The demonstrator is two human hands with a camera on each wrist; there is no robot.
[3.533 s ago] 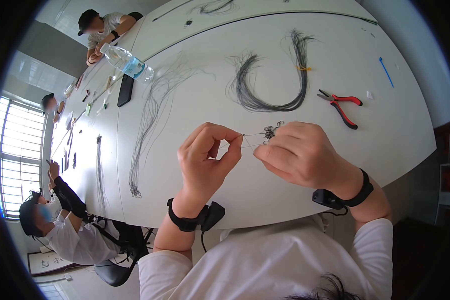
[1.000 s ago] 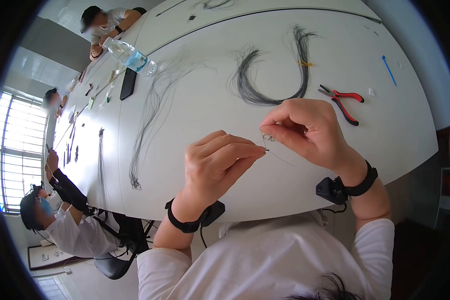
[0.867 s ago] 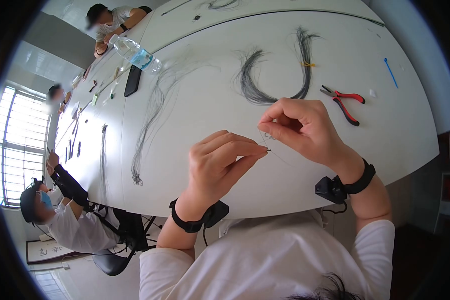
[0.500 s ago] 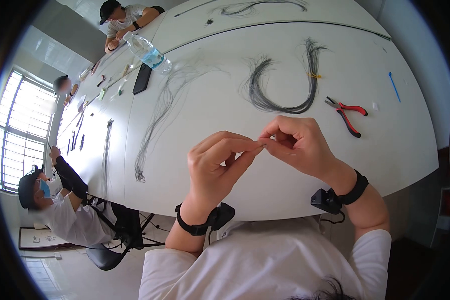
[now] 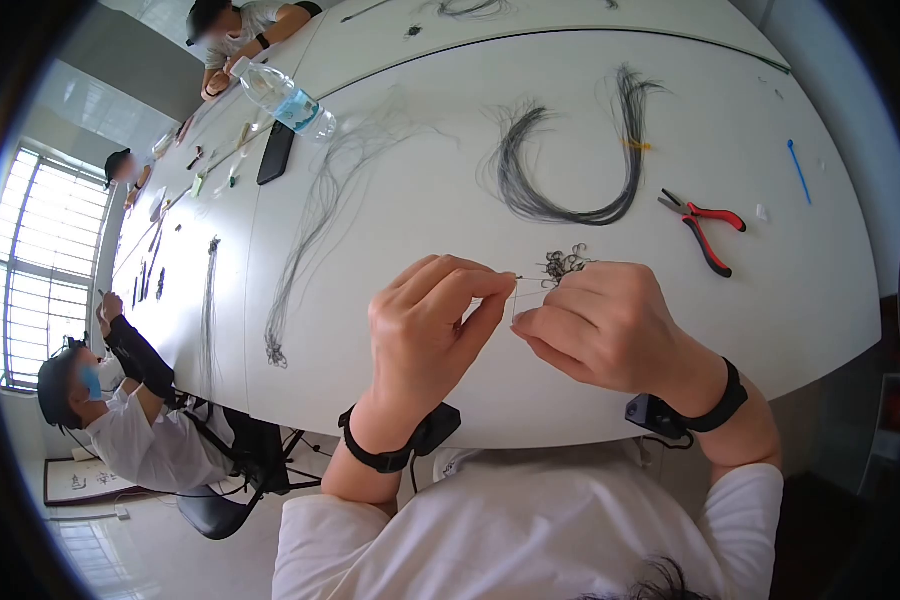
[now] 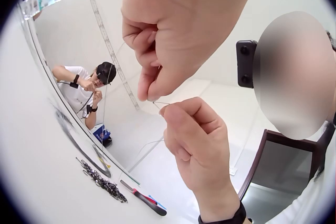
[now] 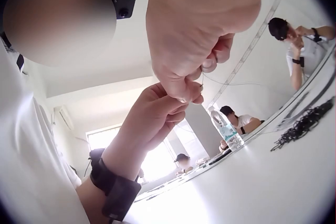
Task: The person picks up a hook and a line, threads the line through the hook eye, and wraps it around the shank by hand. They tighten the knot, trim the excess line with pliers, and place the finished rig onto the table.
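My left hand (image 5: 425,325) pinches a small dark piece between thumb and forefinger, with a thin dark strand (image 5: 515,300) at its tip. Right beside it, my right hand (image 5: 605,325) has its knuckles up and pinches the strand between thumb and fingertips. The strand forms a narrow loop between the two hands, also visible as a fine line in the left wrist view. Beyond the right knuckles lies a pile of small dark curled loops (image 5: 566,261) on the white table; the right wrist view shows this dark pile (image 7: 303,127) from low down.
Farther back lies a curved bundle of dark strands (image 5: 570,214) with a yellow tie (image 5: 637,145). Red-handled pliers (image 5: 705,230) and a blue stick (image 5: 799,172) are at right. Loose strands (image 5: 310,235), a phone (image 5: 276,153) and a water bottle (image 5: 288,100) lie at left. Other people sit around the table.
A second ago the right hand was raised above the left fingertips; half a second ago the fingertips met. Now the right hand has turned knuckles up and moved slightly apart, drawing the strand.
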